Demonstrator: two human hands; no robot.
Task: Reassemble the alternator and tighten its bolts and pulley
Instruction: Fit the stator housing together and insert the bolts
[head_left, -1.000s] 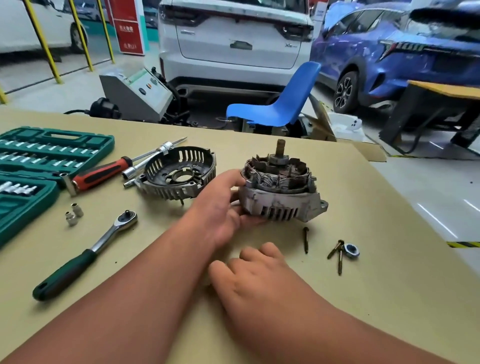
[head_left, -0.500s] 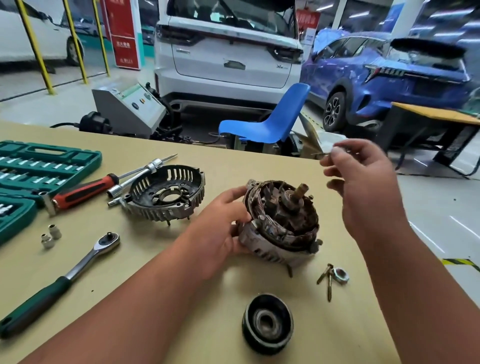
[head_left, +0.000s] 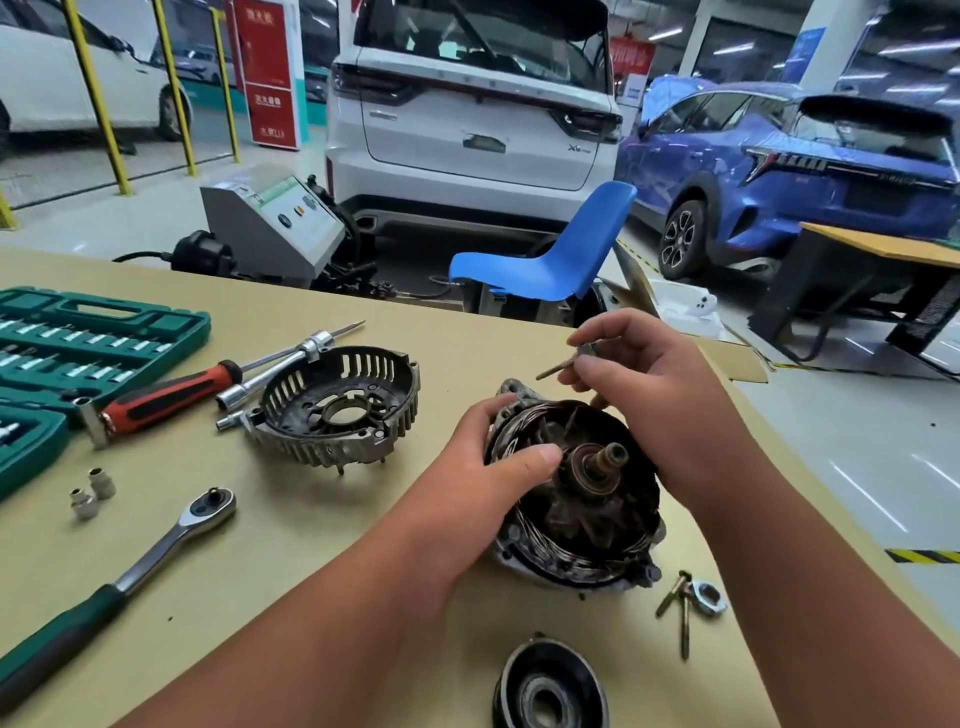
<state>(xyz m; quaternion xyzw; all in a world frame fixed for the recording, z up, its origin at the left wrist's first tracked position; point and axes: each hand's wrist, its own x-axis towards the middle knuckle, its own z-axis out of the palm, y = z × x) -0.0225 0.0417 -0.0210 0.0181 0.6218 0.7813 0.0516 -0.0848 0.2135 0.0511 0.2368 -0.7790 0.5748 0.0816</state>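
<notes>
Centrally on the tan table (head_left: 311, 545), the alternator body (head_left: 582, 525) is seen tilted toward the camera, its rusty shaft exposed. It is gripped by the left hand (head_left: 483, 467) — fingers curled over the rim at ten o'clock, thumb laid across the windings. A bolt (head_left: 553, 370) is pinched between thumb and fingertips of the right hand (head_left: 644, 379), just above the body at twelve o'clock. From the body, the vented end cover (head_left: 337, 410) is set at ten o'clock, the pulley (head_left: 550, 686) at six, loose bolts (head_left: 680, 608) and a nut (head_left: 709, 597) at four — a ratchet (head_left: 119, 582) at eight.

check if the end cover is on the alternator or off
Off: the end cover lies on the table, apart from the alternator, whose windings are exposed.
</notes>
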